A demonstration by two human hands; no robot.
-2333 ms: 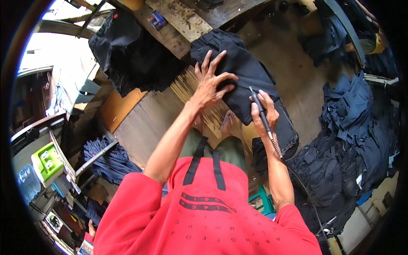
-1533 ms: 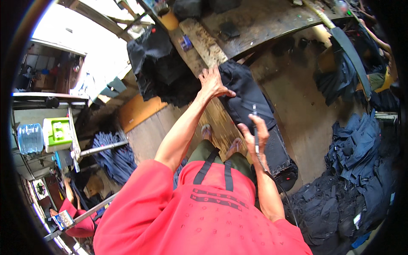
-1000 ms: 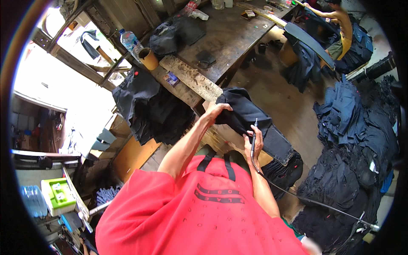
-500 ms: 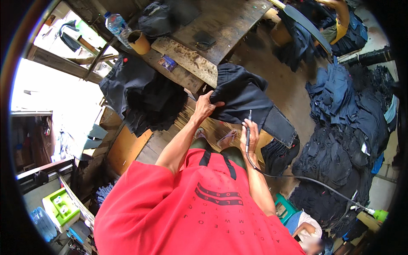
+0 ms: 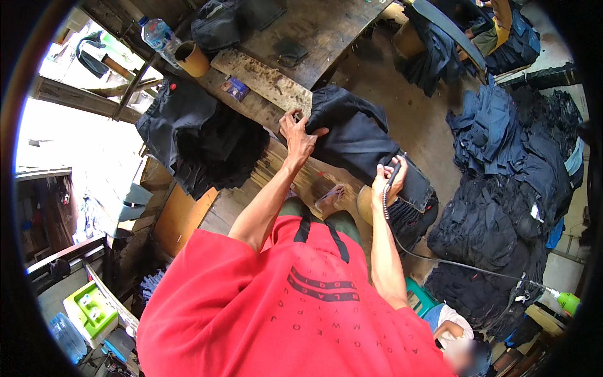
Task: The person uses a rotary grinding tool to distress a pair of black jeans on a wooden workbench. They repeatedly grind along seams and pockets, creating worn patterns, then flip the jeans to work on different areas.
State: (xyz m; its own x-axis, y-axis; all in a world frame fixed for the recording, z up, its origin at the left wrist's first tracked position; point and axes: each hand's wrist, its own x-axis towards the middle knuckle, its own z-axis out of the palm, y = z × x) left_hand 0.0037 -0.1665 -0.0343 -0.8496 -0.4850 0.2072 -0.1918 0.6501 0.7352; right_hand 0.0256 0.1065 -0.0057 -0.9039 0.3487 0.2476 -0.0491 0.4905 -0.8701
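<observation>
A pair of black trousers lies stretched over the end of a worn wooden board, one part hanging down to the right. My left hand grips its near-left edge beside the board, thumb extended on the cloth and fingers curled. In my right hand is a slim pen-shaped handpiece, its tip pointing up over the trousers' lower part. A black cable runs from it to a green-ended device at the right. Whether the tip touches the cloth, I cannot tell.
Dark garments hang in a stack at the left. A large heap of dark clothes lies at the right. On the table are a water bottle, a tan cup and a small packet. Other people sit far right and lower right.
My right hand has moved right and up with the handpiece, toward the trousers' hanging part. My left hand's fingers have curled more at the board's edge. The view has shifted slightly.
</observation>
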